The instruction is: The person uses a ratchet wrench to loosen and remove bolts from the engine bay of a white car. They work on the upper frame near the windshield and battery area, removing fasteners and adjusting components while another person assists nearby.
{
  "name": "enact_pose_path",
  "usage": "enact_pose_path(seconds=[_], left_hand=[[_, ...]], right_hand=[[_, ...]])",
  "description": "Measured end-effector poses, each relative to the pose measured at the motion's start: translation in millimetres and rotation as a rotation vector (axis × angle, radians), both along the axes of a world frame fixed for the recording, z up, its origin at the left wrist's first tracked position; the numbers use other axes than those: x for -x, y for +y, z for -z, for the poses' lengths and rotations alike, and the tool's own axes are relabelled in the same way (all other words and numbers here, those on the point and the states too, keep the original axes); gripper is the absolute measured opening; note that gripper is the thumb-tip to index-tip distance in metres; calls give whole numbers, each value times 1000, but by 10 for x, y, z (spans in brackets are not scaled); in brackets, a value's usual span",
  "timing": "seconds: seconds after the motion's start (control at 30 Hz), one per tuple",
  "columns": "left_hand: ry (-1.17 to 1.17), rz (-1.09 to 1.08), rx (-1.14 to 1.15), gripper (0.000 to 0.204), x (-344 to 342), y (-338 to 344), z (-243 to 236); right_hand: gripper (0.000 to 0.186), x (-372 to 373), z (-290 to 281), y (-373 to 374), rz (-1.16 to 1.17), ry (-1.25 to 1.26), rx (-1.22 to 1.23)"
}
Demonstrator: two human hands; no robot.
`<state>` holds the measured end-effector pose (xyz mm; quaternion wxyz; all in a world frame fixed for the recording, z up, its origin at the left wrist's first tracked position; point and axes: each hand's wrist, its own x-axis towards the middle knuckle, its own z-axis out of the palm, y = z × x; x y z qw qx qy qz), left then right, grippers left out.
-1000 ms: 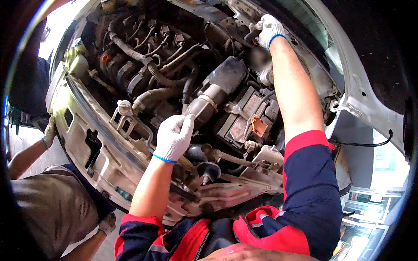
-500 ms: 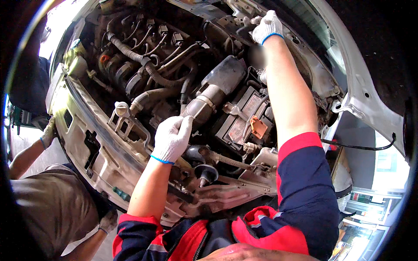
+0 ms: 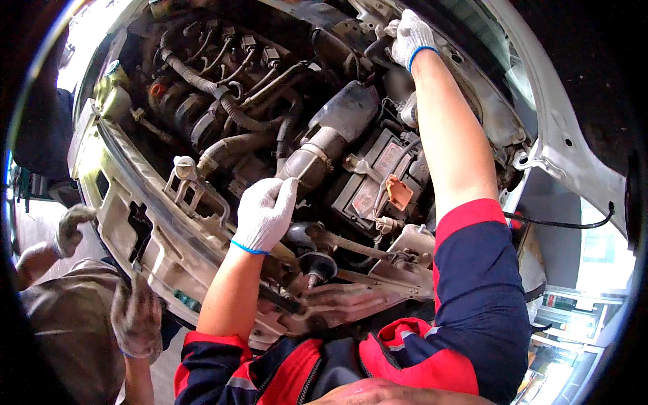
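Note:
My left hand, in a white knit glove with a blue cuff, is closed in a pinch in front of the dark air intake duct; what its fingers hold is hidden. My right hand, gloved alike, reaches to the far side of the engine bay. Its fingers are curled beside a bracket and a dark hose near the windshield edge, and whatever is in them cannot be made out. Between my arms lies the battery, with an orange terminal cover flipped up on it.
At the left, a co-worker's gloved hands are at the car's front panel. A green-handled tool rests on that panel's near edge. Ribbed hose crosses the engine. The white fender and a black cable bound the right side.
The co-worker's hands have come up and off their earlier places, one rising in front of the panel. My right hand has shifted slightly up; my left hand keeps nearly the same place.

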<state>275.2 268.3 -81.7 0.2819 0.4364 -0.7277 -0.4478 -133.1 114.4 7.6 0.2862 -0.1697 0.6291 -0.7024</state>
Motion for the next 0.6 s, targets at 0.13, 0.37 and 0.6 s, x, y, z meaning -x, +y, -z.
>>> enact_pose_path(seconds=[0.13, 0.37, 0.6], left_hand=[[10, 26, 12, 33, -3, 40, -59], [2, 28, 14, 33, -7, 45, -69], [-5, -22, 19, 34, 59, -31, 8]], right_hand=[[23, 425, 104, 21, -209, 737, -331], [24, 336, 52, -17, -330, 825, -419], [11, 465, -485, 378, -603, 903, -770]])
